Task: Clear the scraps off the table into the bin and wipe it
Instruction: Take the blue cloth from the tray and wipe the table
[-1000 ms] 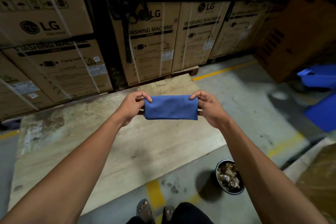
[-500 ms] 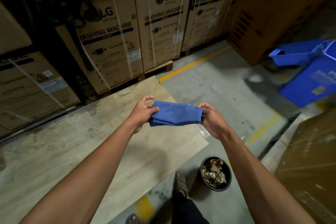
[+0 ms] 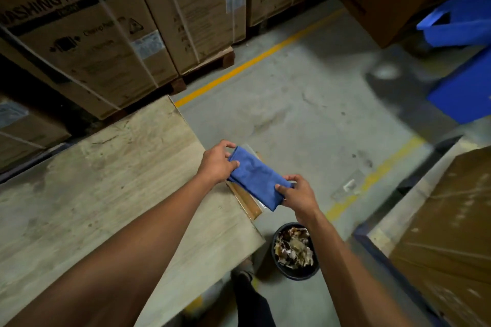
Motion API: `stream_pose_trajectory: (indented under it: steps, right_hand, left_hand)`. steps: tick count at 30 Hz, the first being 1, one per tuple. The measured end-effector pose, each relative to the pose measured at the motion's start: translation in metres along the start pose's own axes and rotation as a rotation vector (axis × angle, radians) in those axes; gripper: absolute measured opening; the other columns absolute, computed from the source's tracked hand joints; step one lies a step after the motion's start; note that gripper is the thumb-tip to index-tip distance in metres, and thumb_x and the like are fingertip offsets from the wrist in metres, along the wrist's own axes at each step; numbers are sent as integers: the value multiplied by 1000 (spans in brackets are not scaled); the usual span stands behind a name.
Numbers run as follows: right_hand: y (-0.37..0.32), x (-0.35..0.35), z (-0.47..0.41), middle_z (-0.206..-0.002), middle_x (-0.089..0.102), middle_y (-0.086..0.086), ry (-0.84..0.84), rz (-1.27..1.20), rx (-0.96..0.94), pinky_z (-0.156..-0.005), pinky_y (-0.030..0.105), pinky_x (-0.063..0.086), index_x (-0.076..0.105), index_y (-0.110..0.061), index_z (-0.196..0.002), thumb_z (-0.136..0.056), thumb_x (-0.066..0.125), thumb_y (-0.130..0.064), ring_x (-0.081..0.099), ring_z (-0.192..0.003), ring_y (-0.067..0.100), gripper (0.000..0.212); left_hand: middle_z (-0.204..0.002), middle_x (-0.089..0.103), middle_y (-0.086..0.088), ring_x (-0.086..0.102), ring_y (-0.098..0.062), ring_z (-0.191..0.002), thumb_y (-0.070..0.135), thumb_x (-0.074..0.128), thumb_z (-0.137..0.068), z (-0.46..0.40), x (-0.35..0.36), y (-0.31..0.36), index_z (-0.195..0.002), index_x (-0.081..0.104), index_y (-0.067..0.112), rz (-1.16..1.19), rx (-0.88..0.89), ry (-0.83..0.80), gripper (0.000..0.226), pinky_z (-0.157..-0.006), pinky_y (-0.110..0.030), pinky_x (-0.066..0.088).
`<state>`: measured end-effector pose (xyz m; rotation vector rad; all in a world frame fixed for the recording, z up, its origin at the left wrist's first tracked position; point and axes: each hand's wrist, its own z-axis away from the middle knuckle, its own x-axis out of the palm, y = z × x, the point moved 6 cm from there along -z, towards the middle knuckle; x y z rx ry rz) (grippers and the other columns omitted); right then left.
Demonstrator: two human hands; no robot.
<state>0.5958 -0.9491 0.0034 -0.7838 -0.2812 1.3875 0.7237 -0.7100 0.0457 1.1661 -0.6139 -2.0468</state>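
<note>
A folded blue cloth (image 3: 256, 176) is held between both hands, slanting down to the right over the table's right edge. My left hand (image 3: 216, 164) grips its upper left end and my right hand (image 3: 299, 195) grips its lower right end. The worn wooden table (image 3: 111, 183) fills the left half of the view. A round black bin (image 3: 295, 251) full of brown scraps stands on the floor just right of the table's near corner, below my right forearm.
Strapped washing-machine cartons (image 3: 87, 26) on pallets stand behind the table. Blue crates (image 3: 462, 21) sit at the far right, a brown carton (image 3: 449, 233) at the near right. Yellow lines (image 3: 255, 61) cross the grey floor. My foot (image 3: 243, 275) shows beside the bin.
The cloth has been folded narrower and tilted, its right end now lower. Both hands and the view have shifted right, toward the table's right edge and the bin.
</note>
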Motion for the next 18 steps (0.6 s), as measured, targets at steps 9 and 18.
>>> stream_pose_trajectory:
  steps: [9,18]
  right_hand:
    - [46,16,-85,-105,74,11,130,140,38,-87,42,60,64,-19,-113,-94,78,-14,72,-95,30,23]
    - [65,37,-133,-119,68,10,75,258,82,-84,30,50,61,-14,-133,-104,74,-21,64,-95,25,33]
  left_hand:
    - [-101,71,-3,71,-25,-92,9,83,-92,-99,78,-47,-133,68,18,-142,-75,-35,44,-81,-24,48]
    - [-120,70,-12,70,-33,-110,20,76,-99,-153,104,-71,-152,54,21,-269,-101,-77,58,-95,-32,55]
